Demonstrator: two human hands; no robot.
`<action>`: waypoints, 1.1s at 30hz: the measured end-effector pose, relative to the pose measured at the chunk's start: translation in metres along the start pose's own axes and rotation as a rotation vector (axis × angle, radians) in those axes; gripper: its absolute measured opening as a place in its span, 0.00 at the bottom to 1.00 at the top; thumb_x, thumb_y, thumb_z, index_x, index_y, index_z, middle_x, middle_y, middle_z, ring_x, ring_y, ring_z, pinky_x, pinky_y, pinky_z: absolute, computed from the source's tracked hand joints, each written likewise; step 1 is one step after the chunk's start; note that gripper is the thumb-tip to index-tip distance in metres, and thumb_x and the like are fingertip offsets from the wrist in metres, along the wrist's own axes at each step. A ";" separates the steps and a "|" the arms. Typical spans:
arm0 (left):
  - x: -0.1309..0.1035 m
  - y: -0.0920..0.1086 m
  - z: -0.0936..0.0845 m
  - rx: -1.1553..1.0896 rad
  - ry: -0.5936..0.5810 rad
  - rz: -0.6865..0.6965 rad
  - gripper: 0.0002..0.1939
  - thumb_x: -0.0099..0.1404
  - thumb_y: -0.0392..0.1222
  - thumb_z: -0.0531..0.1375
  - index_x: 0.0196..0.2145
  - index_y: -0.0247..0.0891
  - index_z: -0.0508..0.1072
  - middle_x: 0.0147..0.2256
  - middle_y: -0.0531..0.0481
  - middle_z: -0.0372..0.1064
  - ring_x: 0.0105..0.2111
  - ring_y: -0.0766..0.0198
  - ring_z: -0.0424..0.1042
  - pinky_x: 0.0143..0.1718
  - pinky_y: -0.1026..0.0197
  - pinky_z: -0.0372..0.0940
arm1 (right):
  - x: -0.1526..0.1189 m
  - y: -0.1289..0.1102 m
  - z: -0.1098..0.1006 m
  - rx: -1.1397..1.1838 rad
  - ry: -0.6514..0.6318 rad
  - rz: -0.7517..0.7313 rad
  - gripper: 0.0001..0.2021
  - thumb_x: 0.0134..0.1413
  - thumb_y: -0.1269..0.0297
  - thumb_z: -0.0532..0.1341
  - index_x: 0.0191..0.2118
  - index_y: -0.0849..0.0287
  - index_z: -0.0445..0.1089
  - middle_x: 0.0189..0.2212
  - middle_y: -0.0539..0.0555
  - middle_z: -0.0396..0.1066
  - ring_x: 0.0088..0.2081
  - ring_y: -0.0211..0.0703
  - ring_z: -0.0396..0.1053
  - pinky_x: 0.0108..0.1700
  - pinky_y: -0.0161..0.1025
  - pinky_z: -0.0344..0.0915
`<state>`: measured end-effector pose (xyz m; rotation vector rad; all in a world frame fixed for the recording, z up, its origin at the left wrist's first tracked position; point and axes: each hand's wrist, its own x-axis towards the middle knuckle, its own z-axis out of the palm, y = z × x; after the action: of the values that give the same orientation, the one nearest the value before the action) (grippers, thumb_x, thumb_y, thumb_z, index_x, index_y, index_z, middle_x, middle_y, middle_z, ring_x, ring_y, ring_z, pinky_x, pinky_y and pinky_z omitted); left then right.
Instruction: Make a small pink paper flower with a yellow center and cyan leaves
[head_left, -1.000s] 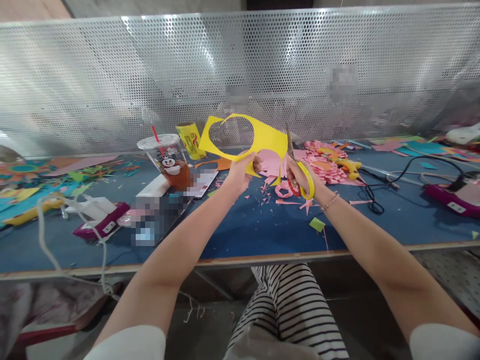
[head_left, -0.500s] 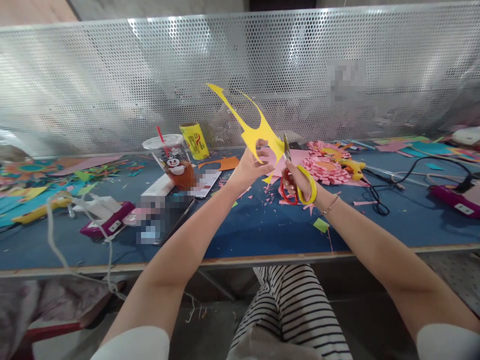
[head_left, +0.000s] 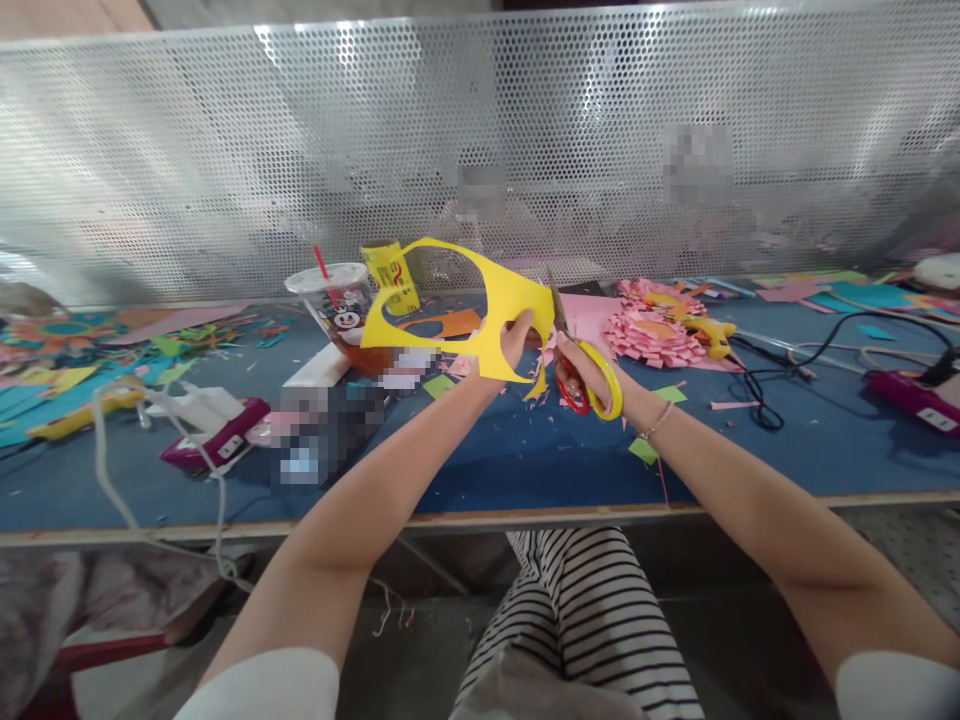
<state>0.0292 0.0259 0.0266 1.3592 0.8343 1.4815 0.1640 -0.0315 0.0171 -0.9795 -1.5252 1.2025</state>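
Note:
A yellow paper sheet [head_left: 499, 290] with large round holes is held up above the blue table. My left hand [head_left: 516, 340] grips it near its right part, partly hidden behind the paper, with fingers showing through a hole. My right hand [head_left: 581, 370] is closed round the red and yellow handles of a pair of scissors [head_left: 600, 375]. The scissors' blades point up and lie at the paper's right edge. Behind my right hand are pink fringed paper flowers [head_left: 651, 335] and a flat pink sheet [head_left: 589, 312].
On the blue table [head_left: 495, 480], a drink cup [head_left: 337, 310] and a yellow can [head_left: 401, 290] stand left. A purple power strip [head_left: 217, 435], white cable and glue gun [head_left: 90, 415] lie farther left. Another purple strip [head_left: 911, 400] is right. A perforated metal screen [head_left: 420, 130] runs behind.
The yellow paper has turned and swung down to the left, its holes now facing me more and covering part of the cup and can. My right hand and the scissors have moved slightly left.

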 end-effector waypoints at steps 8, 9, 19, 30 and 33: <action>0.001 0.011 -0.002 0.041 -0.021 -0.094 0.09 0.56 0.41 0.60 0.23 0.33 0.69 0.17 0.53 0.65 0.17 0.70 0.65 0.23 0.66 0.64 | -0.004 -0.007 0.000 -0.080 0.086 0.009 0.22 0.50 0.40 0.52 0.25 0.57 0.57 0.12 0.45 0.55 0.11 0.30 0.51 0.11 0.29 0.51; 0.001 0.014 -0.001 0.046 -0.016 -0.114 0.10 0.56 0.41 0.59 0.21 0.33 0.68 0.16 0.53 0.64 0.17 0.71 0.64 0.23 0.66 0.64 | -0.004 -0.009 0.000 -0.086 0.105 0.017 0.22 0.50 0.41 0.52 0.26 0.57 0.57 0.12 0.44 0.54 0.11 0.30 0.51 0.11 0.29 0.50; -0.016 0.030 0.003 -0.040 -0.057 -0.036 0.10 0.59 0.44 0.57 0.25 0.36 0.63 0.16 0.59 0.58 0.16 0.74 0.60 0.23 0.67 0.62 | -0.003 -0.005 0.005 -0.159 0.077 -0.071 0.23 0.50 0.40 0.51 0.24 0.58 0.57 0.11 0.45 0.56 0.11 0.30 0.52 0.12 0.30 0.52; -0.020 0.028 0.000 0.311 -0.132 0.107 0.14 0.59 0.40 0.55 0.17 0.36 0.62 0.12 0.56 0.54 0.13 0.75 0.52 0.16 0.66 0.46 | -0.006 -0.004 0.004 -0.166 0.058 -0.070 0.25 0.51 0.39 0.48 0.21 0.57 0.57 0.11 0.46 0.55 0.10 0.31 0.52 0.12 0.31 0.52; -0.019 0.030 0.000 0.306 -0.135 0.085 0.13 0.59 0.40 0.55 0.18 0.36 0.62 0.12 0.56 0.53 0.13 0.74 0.52 0.16 0.66 0.45 | -0.004 -0.004 0.004 -0.207 0.086 -0.098 0.24 0.50 0.39 0.50 0.22 0.58 0.57 0.11 0.46 0.55 0.11 0.30 0.52 0.12 0.30 0.51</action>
<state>0.0228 -0.0024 0.0478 1.7198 0.9535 1.3464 0.1609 -0.0375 0.0200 -1.0642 -1.6327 0.9362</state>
